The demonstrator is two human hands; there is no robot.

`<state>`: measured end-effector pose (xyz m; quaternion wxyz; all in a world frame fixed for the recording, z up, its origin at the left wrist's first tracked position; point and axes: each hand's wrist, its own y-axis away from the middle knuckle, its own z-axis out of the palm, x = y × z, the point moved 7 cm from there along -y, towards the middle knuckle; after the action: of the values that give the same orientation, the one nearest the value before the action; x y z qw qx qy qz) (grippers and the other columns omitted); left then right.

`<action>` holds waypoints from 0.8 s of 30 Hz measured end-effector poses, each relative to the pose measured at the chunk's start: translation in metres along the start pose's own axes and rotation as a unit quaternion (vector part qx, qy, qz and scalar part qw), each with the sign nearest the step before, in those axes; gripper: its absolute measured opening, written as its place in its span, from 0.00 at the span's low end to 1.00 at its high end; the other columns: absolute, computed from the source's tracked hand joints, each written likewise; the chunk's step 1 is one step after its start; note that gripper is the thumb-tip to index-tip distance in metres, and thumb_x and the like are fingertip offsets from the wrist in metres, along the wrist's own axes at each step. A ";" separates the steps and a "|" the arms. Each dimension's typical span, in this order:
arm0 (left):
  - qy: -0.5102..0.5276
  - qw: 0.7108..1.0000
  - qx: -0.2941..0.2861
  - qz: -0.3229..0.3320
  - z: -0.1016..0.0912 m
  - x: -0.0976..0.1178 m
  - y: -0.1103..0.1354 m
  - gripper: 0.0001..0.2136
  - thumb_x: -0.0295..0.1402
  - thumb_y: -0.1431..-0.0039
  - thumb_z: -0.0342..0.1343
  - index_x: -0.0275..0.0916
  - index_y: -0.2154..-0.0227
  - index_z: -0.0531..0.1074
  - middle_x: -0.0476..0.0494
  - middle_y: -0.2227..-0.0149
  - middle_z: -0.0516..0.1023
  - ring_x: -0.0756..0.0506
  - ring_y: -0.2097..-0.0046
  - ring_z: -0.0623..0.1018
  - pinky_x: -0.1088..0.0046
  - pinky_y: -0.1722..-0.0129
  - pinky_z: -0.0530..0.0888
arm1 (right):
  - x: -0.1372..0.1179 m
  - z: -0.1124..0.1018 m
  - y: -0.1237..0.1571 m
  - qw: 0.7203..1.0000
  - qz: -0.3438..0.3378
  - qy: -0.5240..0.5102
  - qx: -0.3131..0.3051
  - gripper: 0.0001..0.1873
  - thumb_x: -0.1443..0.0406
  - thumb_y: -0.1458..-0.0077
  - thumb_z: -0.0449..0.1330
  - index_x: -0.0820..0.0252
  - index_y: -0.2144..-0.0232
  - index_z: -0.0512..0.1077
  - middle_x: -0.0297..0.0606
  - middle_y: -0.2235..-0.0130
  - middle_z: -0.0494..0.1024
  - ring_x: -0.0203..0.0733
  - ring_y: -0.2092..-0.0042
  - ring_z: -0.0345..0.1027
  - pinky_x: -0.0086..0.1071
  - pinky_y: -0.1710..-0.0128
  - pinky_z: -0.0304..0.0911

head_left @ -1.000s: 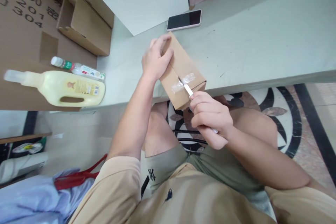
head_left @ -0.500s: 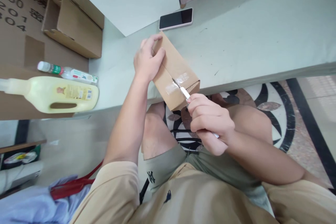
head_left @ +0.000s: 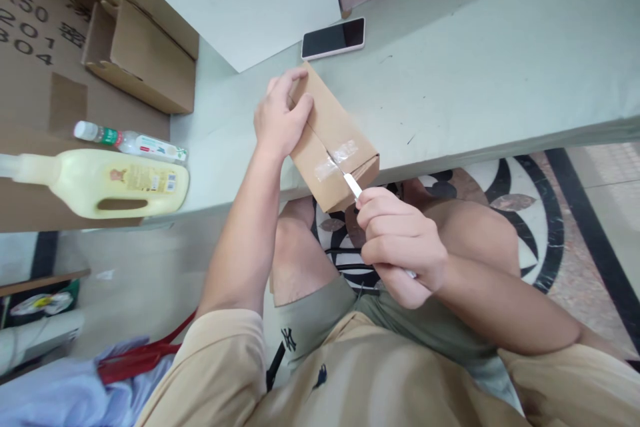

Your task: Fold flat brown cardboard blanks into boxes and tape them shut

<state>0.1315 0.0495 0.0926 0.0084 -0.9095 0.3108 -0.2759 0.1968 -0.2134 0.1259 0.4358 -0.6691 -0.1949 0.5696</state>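
Carton (head_left: 336,130): one, rectangular, smooth brown cardboard, projecting past the edge of the pale green table (head_left: 465,73). Tape (head_left: 346,151): one clear, wrinkled strip across the seam. Left hand (head_left: 283,112) clamps the far end; right hand (head_left: 403,243), apart from it, is clenched around one slim white tool (head_left: 353,185), tip at the seam. Beyond: one flat phone (head_left: 333,38). At left: one handled yellow bottle (head_left: 83,181), one slimmer clear bottle (head_left: 131,143).

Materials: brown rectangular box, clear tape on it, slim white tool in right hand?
Brown rectangular box: matte cardboard, by its dull surface and folded flaps. Clear tape: probably glossy plastic film, from its glare. Slim white tool in right hand: smooth metal or plastic; pale look leaves it open.
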 end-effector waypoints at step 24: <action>0.003 1.000 0.010 0.026 0.003 -0.005 -0.003 0.18 0.46 0.37 0.56 0.54 0.46 0.72 0.46 0.48 0.77 0.37 0.42 0.75 0.54 0.33 0.66 | 0.004 0.006 -0.001 1.000 -0.022 0.019 -0.001 0.08 0.74 0.57 0.50 0.56 0.80 0.60 0.33 0.81 0.57 0.38 0.73 0.56 0.38 0.67 0.64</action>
<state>0.1311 0.0539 0.0883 0.0238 -0.9000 0.3318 -0.2818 0.1923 -0.2075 0.1241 0.4511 -0.6757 -0.2018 0.5470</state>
